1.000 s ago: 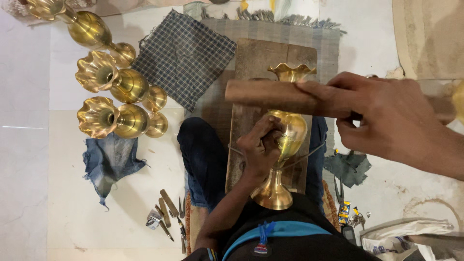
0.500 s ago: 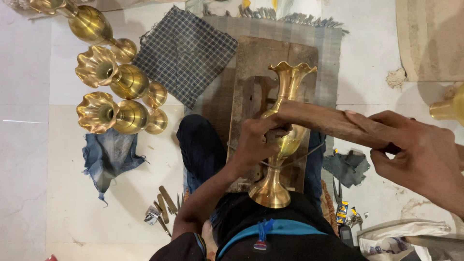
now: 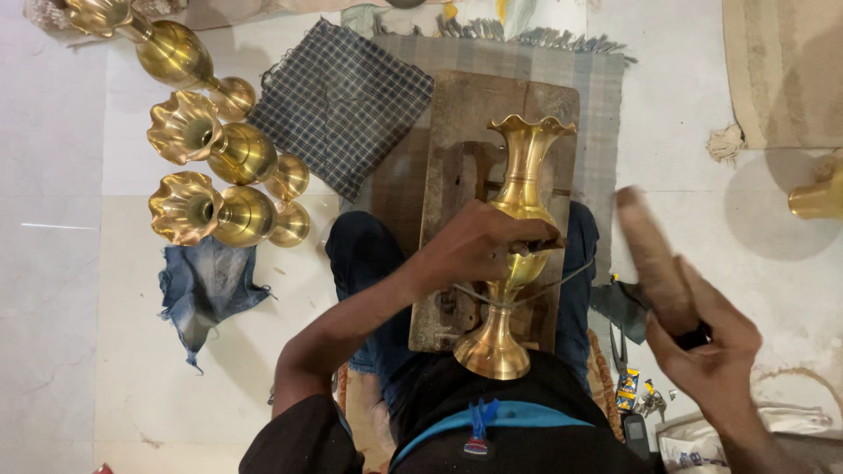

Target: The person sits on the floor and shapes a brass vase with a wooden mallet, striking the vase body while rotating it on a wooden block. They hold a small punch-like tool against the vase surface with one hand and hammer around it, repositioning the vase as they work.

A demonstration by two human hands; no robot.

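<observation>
Head view is looking straight down on a seated person whose left hand (image 3: 479,246) is reaching in from the lower left, forearm stretched across the lap, fingers wrapping closed around the belly of a brass vase (image 3: 514,254). That vase is lying tilted along a worn wooden board (image 3: 457,132), its fluted mouth pointing away from the body and its round foot resting close against the torso; a thin wire is looping around the stem just below the hand. Out to the right, the right hand (image 3: 707,351) is hanging raised and well apart from the vase, wrist bent, fingers closing around the lower end of a wooden stick (image 3: 654,259), which is angling up and leftward and showing blurred. Under the board a striped mat (image 3: 597,88) is lying on the pale floor, and a checked cloth (image 3: 342,105) is overlapping its left edge. Farther left, three more brass vases (image 3: 211,149) are lying on their sides in a close row, mouths facing left, with a scrap of denim (image 3: 206,285) just below them. Near the right knee small tools (image 3: 632,386) are lying scattered, too small to tell apart. At the right edge part of another brass piece (image 3: 821,197) is showing.
</observation>
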